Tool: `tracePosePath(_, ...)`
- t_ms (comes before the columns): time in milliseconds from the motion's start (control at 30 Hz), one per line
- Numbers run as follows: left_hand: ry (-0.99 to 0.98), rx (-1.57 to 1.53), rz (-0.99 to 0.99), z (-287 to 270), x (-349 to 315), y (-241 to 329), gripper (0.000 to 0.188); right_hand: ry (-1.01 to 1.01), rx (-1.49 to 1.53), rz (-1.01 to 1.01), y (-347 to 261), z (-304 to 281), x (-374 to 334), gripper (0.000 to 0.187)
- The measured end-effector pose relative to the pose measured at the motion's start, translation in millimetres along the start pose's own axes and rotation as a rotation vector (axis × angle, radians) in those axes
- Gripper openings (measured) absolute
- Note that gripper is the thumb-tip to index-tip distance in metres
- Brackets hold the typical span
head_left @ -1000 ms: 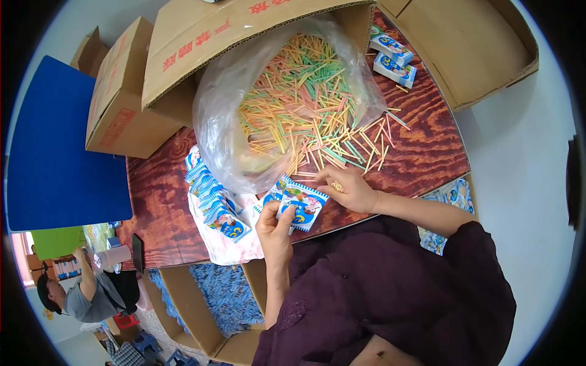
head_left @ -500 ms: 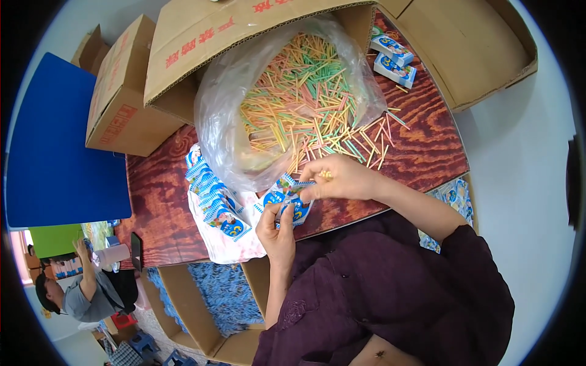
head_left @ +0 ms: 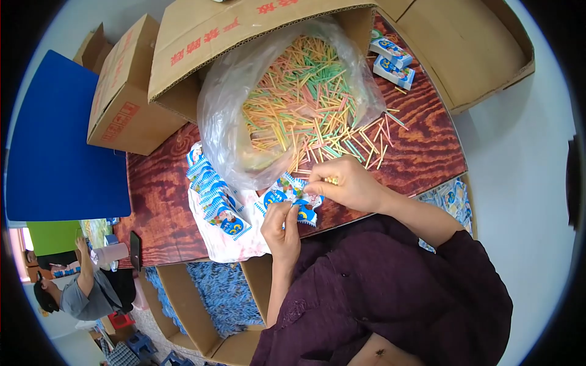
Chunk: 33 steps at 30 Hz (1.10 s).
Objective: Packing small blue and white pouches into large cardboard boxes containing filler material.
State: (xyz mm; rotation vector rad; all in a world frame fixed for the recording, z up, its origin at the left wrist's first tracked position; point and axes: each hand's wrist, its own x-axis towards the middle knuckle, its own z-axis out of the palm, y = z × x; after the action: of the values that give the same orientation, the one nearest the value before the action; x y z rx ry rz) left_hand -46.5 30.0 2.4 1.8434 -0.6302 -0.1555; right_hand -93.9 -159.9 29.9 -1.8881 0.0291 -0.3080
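Observation:
A small blue-and-white packet [head_left: 310,215] is pinched by my left hand [head_left: 282,230], thumb against fingers, near the table's front edge. My right hand [head_left: 353,186] is closed with the pale ends of several thin sticks [head_left: 331,180] showing between its curled fingers. Its thumb and fingertip meet at the packet's upper right edge; whether they grip it is hard to see. Just beyond, loose coloured sticks [head_left: 305,104] spill from a clear plastic bag [head_left: 223,122]. Left of my hands, an overlapping row of similar packets [head_left: 213,195] lies on a white-and-pink sheet [head_left: 217,249].
A large carton [head_left: 244,30] surrounds the bag on the wood-grain table [head_left: 159,207]. Two small boxes [head_left: 394,72] lie at the far right, near an open carton [head_left: 470,55]. Blue packets fill a carton [head_left: 223,293] below. A person in grey [head_left: 91,296] sits at far left.
My right hand has moved slightly right, with the sticks still in it. The packet has shifted right and more of its front shows. My left hand has moved a little right.

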Motion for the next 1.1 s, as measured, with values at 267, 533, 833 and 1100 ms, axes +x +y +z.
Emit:
tracePosePath(267, 0.009, -0.001, 0.131, 4, -1, -2, 0.007, 0.163, 1.480, 0.527, 3, -16, 28, 0.029)
tracePosePath(533, -0.123, -0.061, 0.035, 6, -4, -7, 0.011, 0.057, 1.388, 0.550, 10, -7, 28, 0.036)
tracePosePath(833, -0.154, -0.053, 0.077, 13, 0, -4, 0.008, 0.002, 1.501, 0.515, 17, -9, 35, 0.036)
tracePosePath(1100, -0.112, -0.108, 0.006, 17, 0, -2, 0.008, -0.035, 1.321, 0.438, 3, -11, 27, 0.041)
